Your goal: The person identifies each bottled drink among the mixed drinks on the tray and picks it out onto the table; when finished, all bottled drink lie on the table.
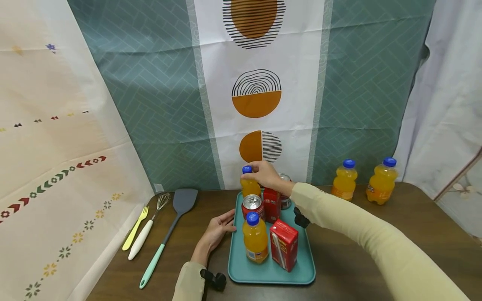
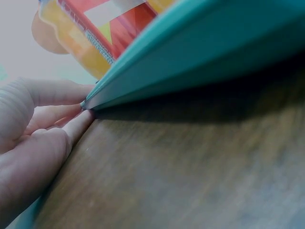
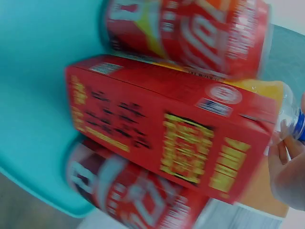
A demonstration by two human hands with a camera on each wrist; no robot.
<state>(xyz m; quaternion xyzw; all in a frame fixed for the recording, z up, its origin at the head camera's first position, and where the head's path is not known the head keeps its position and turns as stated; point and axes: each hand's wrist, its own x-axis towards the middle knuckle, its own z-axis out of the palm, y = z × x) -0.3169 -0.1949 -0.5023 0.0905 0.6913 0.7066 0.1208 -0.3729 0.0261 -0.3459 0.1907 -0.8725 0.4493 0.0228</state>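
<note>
My right hand (image 1: 266, 175) grips an orange soda bottle (image 1: 250, 187) by its neck and blue cap at the tray's back left. In the right wrist view, the fingers (image 3: 286, 160) reach the clear bottle neck behind a red drink carton (image 3: 162, 124). My left hand (image 1: 217, 229) holds the left rim of the teal tray (image 1: 235, 267), its fingertips meeting the edge in the left wrist view. Also on the tray are a front orange soda bottle (image 1: 256, 240), a front red carton (image 1: 284, 246), a back carton (image 1: 272, 205), and soda cans (image 1: 252, 202).
Two more orange soda bottles, one nearer (image 1: 382, 182) and one beside it (image 1: 344, 180), stand at the back right. A yellow fork (image 1: 135, 228), a whisk (image 1: 149, 225) and a grey spatula (image 1: 173, 225) lie left of the tray. A patterned cloth (image 1: 158, 104) hangs behind.
</note>
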